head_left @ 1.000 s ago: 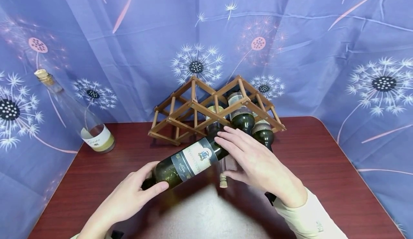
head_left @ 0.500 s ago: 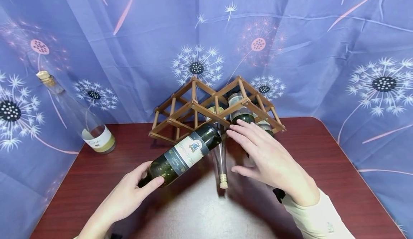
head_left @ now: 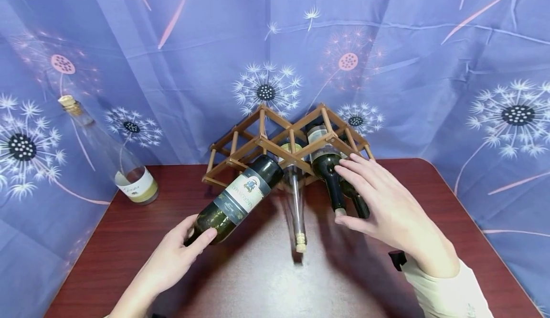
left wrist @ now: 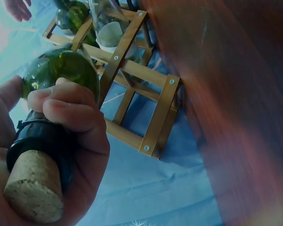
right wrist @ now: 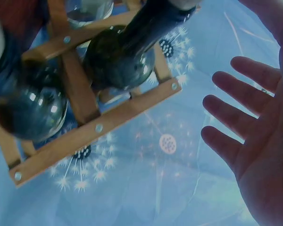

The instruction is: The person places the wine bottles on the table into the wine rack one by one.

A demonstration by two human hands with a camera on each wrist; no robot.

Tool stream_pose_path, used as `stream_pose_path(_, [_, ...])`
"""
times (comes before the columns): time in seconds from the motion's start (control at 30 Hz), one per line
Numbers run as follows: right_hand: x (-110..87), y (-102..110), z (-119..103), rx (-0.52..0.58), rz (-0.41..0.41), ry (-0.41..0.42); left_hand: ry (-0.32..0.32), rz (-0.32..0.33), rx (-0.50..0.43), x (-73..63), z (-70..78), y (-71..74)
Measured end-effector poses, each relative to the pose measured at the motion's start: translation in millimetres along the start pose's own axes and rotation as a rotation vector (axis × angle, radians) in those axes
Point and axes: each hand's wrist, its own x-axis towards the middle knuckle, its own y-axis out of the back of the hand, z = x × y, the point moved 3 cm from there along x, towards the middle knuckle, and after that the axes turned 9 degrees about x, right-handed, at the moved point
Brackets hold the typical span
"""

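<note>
My left hand (head_left: 178, 251) grips a dark green wine bottle (head_left: 242, 196) by its neck. The bottle slants with its base up and to the right, in front of the wooden wine rack (head_left: 275, 148). In the left wrist view, the fingers curl round the neck and a cork (left wrist: 35, 188) sticks out at the palm. My right hand (head_left: 386, 203) holds nothing, its fingers extended over the rack's right end. Close to its thumb lies the neck of a dark bottle (head_left: 333, 184), with another dark bottle (head_left: 360, 204) partly hidden by the hand.
A clear corked bottle (head_left: 296, 208) lies in the rack's middle, neck toward me. Another clear corked bottle (head_left: 139, 184) stands upright at the table's back left. Behind the red-brown table (head_left: 429, 189) hangs a blue dandelion-print cloth (head_left: 206, 69).
My right hand has moved right, away from the held bottle, toward the racked dark bottles. The held bottle's base has swung left, uncovering the clear bottle in the rack.
</note>
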Motion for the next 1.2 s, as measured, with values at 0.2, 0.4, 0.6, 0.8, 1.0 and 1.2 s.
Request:
stream_pose_path(0.2, [-11.7, 10, 8, -0.026, 0.028, -0.017, 0.057, 0.001, -0.074, 4.5, -0.6, -7.3])
stream_pose_path(0.4, [-22.6, 19, 16, -0.047, 0.040, -0.049, 0.086, -0.023, -0.221, 5.3, 1.4, -18.2])
stream_pose_path(0.6, [-33.8, 27, 23, -0.041, 0.033, -0.096, 0.118, -0.026, -0.338, 4.0, 6.2, -27.7])
stream_pose_path(0.8, [-43.7, 33, 31, -0.055, 0.011, -0.150, 0.120, -0.005, -0.356, 2.7, 9.9, -33.3])
stream_pose_path(1.0, [-50.9, 34, 39, -0.072, -0.006, -0.172, 0.127, -0.003, -0.377, 0.4, 12.7, -38.3])
stream_pose_path(1.2, [-56.2, 35, 47, -0.068, -0.014, -0.194, 0.135, -0.005, -0.418, -4.4, 18.2, -44.7])
